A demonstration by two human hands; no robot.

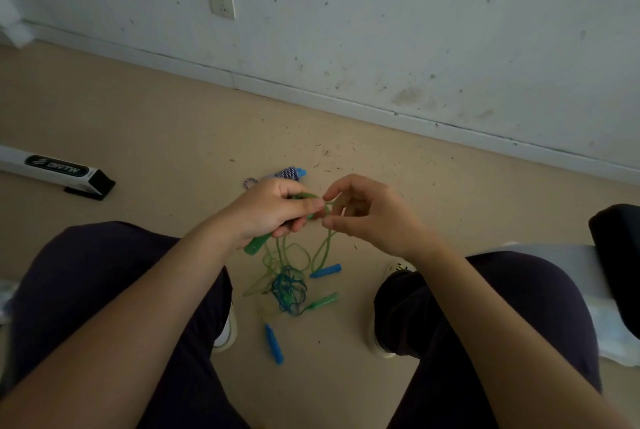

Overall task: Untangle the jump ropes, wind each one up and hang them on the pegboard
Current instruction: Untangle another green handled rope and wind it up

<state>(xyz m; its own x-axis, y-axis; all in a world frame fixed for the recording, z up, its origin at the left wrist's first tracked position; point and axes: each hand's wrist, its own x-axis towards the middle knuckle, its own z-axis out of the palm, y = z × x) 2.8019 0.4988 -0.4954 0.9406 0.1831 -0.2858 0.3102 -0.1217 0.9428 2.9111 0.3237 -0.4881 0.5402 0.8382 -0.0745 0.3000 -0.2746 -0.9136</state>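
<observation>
Head view
Left grip (273, 209): fingers curled round a green handle (258, 244), its end poking out below the palm.
Right grip (363, 210): thumb and forefinger pinch the green rope (322, 250) just right of the left grip.
Tangle (289, 286): green and blue cord knotted on the floor (156, 117), below both grips, between the knees.
Loose handles: blue (325, 270) and green (320, 302) below the right grip; another blue (273, 344) lower down.
Striped rope (289, 173): on the floor just beyond the left grip.
Box (55, 170): far left of the left grip.
</observation>
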